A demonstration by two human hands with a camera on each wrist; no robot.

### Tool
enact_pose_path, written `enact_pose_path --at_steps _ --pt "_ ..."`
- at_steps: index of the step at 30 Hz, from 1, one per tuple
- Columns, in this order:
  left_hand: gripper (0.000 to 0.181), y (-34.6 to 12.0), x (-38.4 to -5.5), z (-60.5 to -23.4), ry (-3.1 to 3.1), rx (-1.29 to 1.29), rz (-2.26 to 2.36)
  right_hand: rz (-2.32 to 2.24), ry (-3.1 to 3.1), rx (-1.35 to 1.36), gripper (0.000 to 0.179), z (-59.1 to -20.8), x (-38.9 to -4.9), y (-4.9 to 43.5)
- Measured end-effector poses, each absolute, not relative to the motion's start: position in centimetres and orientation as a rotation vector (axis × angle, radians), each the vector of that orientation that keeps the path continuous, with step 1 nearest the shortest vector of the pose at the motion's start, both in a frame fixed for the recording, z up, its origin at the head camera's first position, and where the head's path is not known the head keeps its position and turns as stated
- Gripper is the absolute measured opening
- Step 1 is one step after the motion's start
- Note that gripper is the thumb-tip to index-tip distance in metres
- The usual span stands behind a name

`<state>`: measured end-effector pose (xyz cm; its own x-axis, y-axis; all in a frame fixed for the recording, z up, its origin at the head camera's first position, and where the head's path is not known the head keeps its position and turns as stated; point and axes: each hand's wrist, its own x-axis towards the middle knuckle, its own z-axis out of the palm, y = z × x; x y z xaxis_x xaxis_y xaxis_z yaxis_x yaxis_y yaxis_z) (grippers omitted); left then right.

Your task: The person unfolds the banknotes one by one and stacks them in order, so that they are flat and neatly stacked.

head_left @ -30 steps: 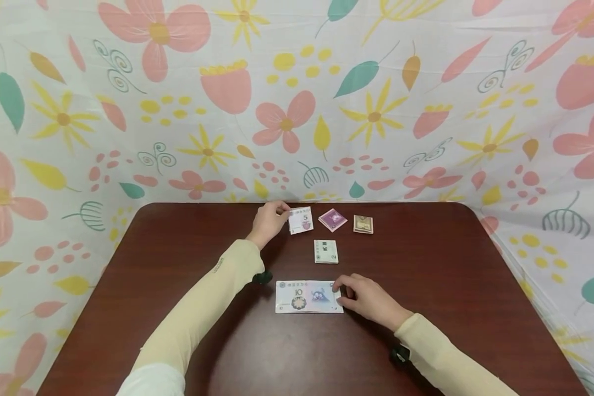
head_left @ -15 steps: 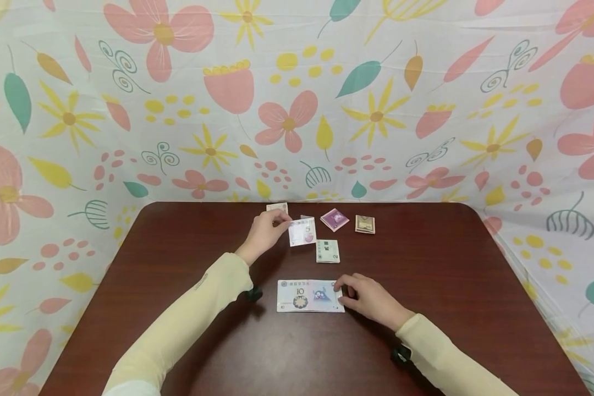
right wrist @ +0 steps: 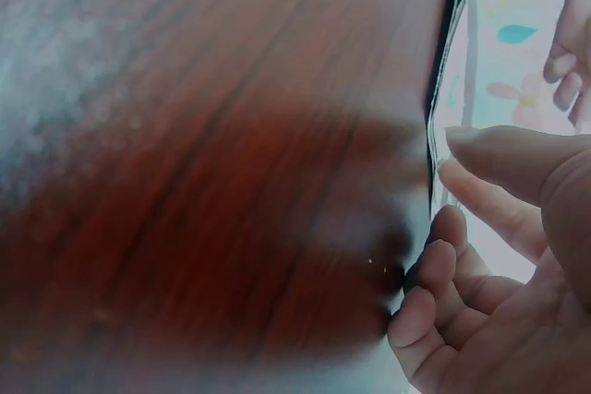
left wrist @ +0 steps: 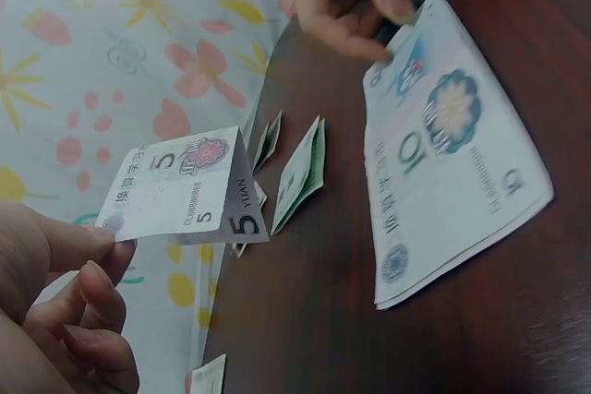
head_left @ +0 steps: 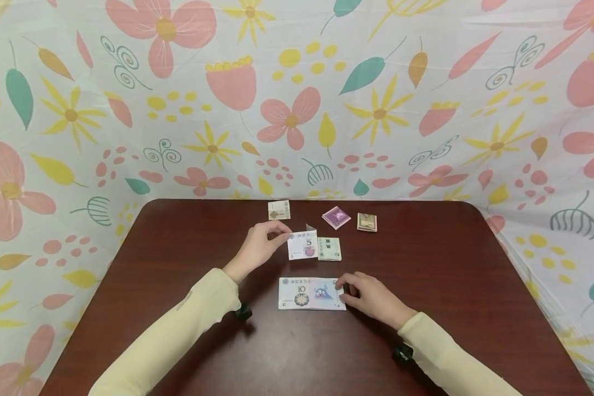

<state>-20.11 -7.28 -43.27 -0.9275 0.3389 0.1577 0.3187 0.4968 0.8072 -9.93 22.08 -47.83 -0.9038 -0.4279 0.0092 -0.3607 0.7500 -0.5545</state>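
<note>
I count six paper notes or small folded bundles on or over the one dark wooden table (head_left: 425, 264), and two are at my hands. My left hand (head_left: 257, 247) pinches a single folded five-yuan note (head_left: 303, 247) by its left end between thumb and forefinger, the other fingers curled below; its two halves spread apart at the crease. I cannot tell whether its lower edge touches the wood. My right hand (head_left: 371, 297) pinches the right end of the ten-yuan note (head_left: 304, 294), which lies lengthwise across the table nearest me; the left wrist view shows at least two layers along its edge. Just right of the five is one folded green two-yuan note (head_left: 329, 249), though I cannot say whether they meet. Farther back are three more: a brownish note (head_left: 279, 210) at the far edge on the left, a purple folded note (head_left: 336, 217) turned cornerwise, and a brown folded note (head_left: 367, 222) to its right. I have two pale yellow sleeves, left sleeve (head_left: 178, 330) and right sleeve (head_left: 450, 352), with a black wrist device under each cuff. Behind the table hangs a white flowered cloth (head_left: 287, 71).
</note>
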Motion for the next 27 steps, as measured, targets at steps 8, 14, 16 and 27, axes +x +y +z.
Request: enact_pose_path --at_steps 8,14,16,27 --pt "0.005 -7.6 -18.1 -43.2 2.662 0.64 1.439 -0.861 2.825 -0.674 0.019 -47.5 -9.9 22.1" --pt "0.005 -7.7 -17.0 -43.4 2.618 0.674 1.421 -0.839 2.832 -0.69 0.015 -47.0 -10.0 21.8" --pt "0.005 -7.8 -16.7 -43.5 2.607 0.692 1.416 -0.833 2.835 -0.695 0.014 -46.9 -10.1 21.7" --pt "0.007 -7.7 -14.8 -43.9 2.463 0.801 1.424 -0.97 2.84 -0.637 0.033 -45.5 -10.6 20.7"
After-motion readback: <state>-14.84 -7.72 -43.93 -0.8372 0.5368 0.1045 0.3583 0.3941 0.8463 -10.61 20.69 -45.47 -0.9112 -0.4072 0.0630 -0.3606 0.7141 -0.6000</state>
